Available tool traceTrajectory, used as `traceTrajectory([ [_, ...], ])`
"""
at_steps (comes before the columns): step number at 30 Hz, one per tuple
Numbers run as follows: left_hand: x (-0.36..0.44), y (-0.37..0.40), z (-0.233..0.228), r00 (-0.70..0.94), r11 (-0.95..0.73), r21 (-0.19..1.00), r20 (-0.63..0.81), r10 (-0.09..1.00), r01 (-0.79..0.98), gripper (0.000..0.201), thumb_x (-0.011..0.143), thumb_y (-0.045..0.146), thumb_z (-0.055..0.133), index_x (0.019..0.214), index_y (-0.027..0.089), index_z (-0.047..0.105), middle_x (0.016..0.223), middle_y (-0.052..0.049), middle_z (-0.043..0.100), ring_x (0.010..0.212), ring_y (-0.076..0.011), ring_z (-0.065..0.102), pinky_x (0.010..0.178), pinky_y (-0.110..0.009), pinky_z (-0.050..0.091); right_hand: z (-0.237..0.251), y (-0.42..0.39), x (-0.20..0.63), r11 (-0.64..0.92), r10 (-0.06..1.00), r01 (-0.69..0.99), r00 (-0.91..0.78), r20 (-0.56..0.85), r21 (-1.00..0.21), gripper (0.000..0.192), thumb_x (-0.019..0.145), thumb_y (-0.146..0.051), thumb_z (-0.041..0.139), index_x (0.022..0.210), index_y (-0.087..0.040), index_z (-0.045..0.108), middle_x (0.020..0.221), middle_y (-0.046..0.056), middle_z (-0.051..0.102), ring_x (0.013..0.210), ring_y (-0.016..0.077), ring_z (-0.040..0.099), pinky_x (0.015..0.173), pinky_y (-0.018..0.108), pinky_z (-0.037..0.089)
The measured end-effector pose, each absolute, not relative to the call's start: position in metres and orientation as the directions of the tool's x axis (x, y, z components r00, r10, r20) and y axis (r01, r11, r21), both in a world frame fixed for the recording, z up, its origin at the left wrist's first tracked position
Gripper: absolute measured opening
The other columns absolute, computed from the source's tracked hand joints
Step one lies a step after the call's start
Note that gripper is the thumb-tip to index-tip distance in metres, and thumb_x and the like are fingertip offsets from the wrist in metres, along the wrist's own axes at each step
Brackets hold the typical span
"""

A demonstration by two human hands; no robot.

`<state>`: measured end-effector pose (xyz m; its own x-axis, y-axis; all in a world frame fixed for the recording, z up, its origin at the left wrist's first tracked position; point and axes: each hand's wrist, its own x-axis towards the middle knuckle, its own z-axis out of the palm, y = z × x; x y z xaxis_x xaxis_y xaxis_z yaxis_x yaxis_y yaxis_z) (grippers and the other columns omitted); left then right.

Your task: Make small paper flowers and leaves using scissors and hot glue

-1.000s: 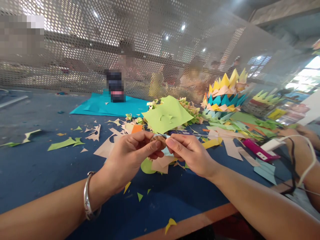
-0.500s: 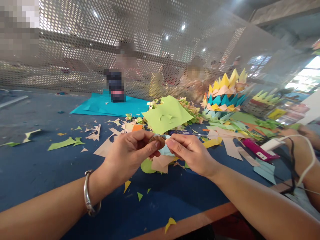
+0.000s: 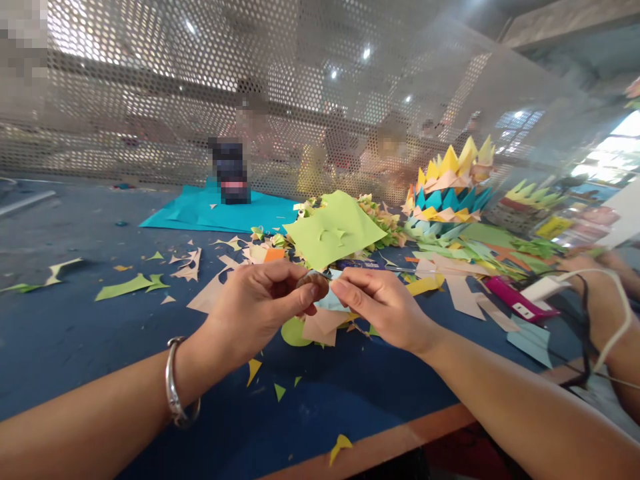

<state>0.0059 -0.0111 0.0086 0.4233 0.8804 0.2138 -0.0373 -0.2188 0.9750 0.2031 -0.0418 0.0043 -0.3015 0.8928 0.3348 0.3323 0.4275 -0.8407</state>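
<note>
My left hand (image 3: 260,300) is closed in a pinch on a small brownish piece (image 3: 321,285), mostly hidden by the fingers. Facing it, my right hand (image 3: 383,303) pinches a thin rod (image 3: 413,270); its tip meets the brownish piece, and its other end sticks out to the right behind the knuckles. Both hands are above the table, with light blue paper (image 3: 333,300) and peach scraps (image 3: 323,325) below. A light green paper square (image 3: 337,227) lies just beyond them on a heap of small folded paper pieces (image 3: 387,223).
Turquoise sheets (image 3: 180,210) lie at the back left. A tiered folded-paper piece (image 3: 447,193) stands at the back right. A magenta power strip (image 3: 520,303) with a white plug and cables lies on the right, near another person's arm (image 3: 600,313). Paper scraps litter the blue table (image 3: 135,347).
My left hand and the brownish piece have shifted very slightly, and the piece looks a little turned. Otherwise the hands and the things on the table keep their places.
</note>
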Motion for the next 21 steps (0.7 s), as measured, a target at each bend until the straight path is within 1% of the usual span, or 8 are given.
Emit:
traceTrajectory([
  [7,0.0064,-0.0101,0.0085,0.428,-0.198,0.979,0.197,0.882,-0.042,0.01,0.074,0.028,0.078,0.072,0.018,0.077,0.061,0.0,0.071,0.058,-0.0111,0.061,0.057,-0.019,0.049,0.0039,-0.0413,0.205,0.449,0.885,0.37,-0.306,0.35,-0.813,0.046,0.098,-0.048,0.056,0.064,-0.021,0.043,0.062,-0.005,0.033,0.056,0.0101,0.032,0.049,0.026,0.025],
  [12,0.0066,-0.0103,0.0096,0.438,-0.211,0.977,0.204,0.876,-0.033,0.012,0.074,0.027,0.077,0.066,0.018,0.075,0.061,0.0,0.07,0.059,-0.011,0.061,0.057,-0.019,0.048,0.0029,-0.0413,0.2055,0.439,0.889,0.355,-0.306,0.342,-0.825,0.045,0.097,-0.05,0.057,0.066,-0.021,0.048,0.061,-0.005,0.035,0.055,0.0101,0.033,0.048,0.026,0.025],
  [16,0.0054,-0.0111,0.0109,0.442,-0.238,0.971,0.227,0.868,-0.029,0.013,0.074,0.026,0.076,0.063,0.018,0.075,0.061,0.001,0.069,0.058,-0.0102,0.059,0.056,-0.019,0.048,0.0033,-0.0416,0.2057,0.437,0.89,0.362,-0.307,0.338,-0.823,0.045,0.095,-0.05,0.061,0.065,-0.021,0.047,0.062,-0.005,0.034,0.055,0.0099,0.033,0.048,0.026,0.024],
  [21,0.0051,-0.0084,0.0079,0.476,-0.257,0.965,0.249,0.844,-0.05,0.011,0.076,0.023,0.074,0.066,0.018,0.074,0.062,0.002,0.067,0.059,-0.0089,0.058,0.057,-0.018,0.047,0.0027,-0.0412,0.2063,0.468,0.876,0.386,-0.317,0.362,-0.795,0.044,0.099,-0.046,0.057,0.064,-0.02,0.045,0.062,-0.005,0.033,0.055,0.0096,0.032,0.049,0.026,0.024],
])
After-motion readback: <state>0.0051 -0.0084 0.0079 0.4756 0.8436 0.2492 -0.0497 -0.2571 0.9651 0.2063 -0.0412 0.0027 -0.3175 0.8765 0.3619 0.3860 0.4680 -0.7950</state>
